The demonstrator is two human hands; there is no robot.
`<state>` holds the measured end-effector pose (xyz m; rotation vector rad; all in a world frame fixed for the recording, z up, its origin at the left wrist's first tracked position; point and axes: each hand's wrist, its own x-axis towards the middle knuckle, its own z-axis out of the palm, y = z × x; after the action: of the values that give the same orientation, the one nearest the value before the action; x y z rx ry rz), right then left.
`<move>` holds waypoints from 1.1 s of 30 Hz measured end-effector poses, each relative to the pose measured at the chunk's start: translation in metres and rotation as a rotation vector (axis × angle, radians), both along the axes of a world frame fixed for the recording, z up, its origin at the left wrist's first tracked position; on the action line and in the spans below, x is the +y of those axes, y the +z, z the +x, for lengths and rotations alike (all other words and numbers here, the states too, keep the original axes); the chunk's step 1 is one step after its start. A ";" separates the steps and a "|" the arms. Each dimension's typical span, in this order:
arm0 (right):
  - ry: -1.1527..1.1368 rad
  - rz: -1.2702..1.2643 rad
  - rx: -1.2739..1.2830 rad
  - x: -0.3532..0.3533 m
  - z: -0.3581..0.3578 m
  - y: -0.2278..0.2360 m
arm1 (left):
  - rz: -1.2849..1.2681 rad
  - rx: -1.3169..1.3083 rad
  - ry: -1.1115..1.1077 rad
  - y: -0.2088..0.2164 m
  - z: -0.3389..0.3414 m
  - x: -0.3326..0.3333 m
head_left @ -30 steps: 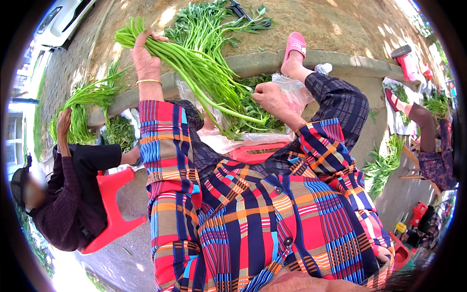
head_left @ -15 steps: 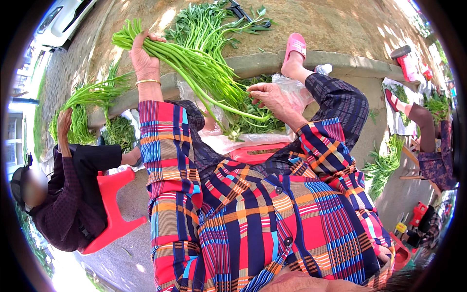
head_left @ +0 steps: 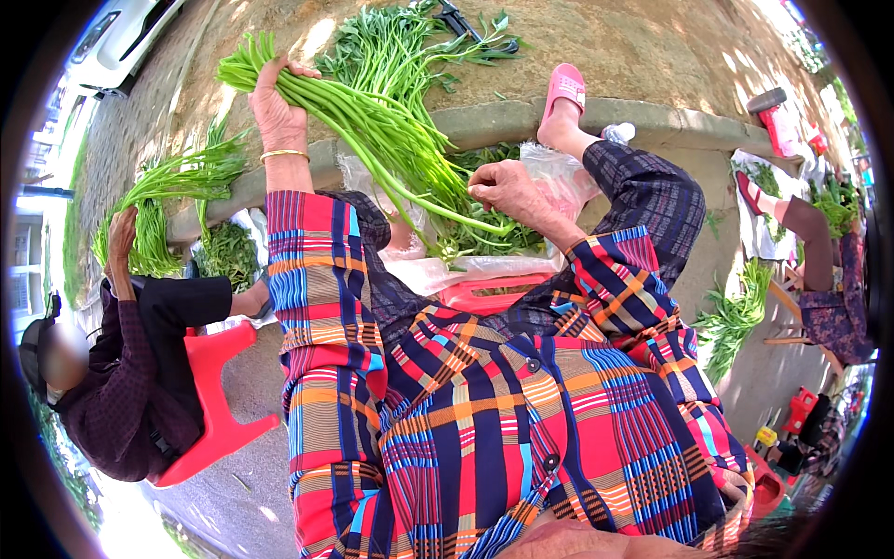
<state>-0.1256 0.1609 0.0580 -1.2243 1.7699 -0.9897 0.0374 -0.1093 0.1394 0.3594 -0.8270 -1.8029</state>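
Note:
My left hand, raised at the upper left, is wrapped round one end of a long bundle of green leafy-vegetable stems. The stems slant down to the right, and one thicker stem hangs lower than the others. My right hand is beside the lower end of the bundle, its fingers curled and pressed together. Whatever they may pinch is too small to make out. Below both hands, loose green leaves lie on a clear plastic sheet between my legs.
A pile of leafy stems lies beyond the concrete curb. A red plastic stool shows by the sheet. To the left, a person on a red stool handles similar stems. Another person sits at the right near greens.
My right hand's fingers, spread apart before, have drawn together, and the hand has shifted slightly left. My left hand still holds the bundle almost in place.

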 end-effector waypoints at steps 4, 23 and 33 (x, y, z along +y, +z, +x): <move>-0.013 0.015 0.042 0.000 -0.002 0.001 | -0.004 -0.002 -0.006 0.000 -0.002 0.000; -0.197 -0.018 -0.322 0.004 -0.007 -0.016 | -0.018 0.000 -0.001 -0.004 0.002 -0.003; -0.200 0.043 -0.602 0.007 -0.003 -0.009 | -0.020 -0.010 0.009 -0.001 -0.001 -0.002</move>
<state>-0.1282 0.1675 0.0489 -0.6293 1.4322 -1.2673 0.0362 -0.1116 0.1381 0.3586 -0.8483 -1.7845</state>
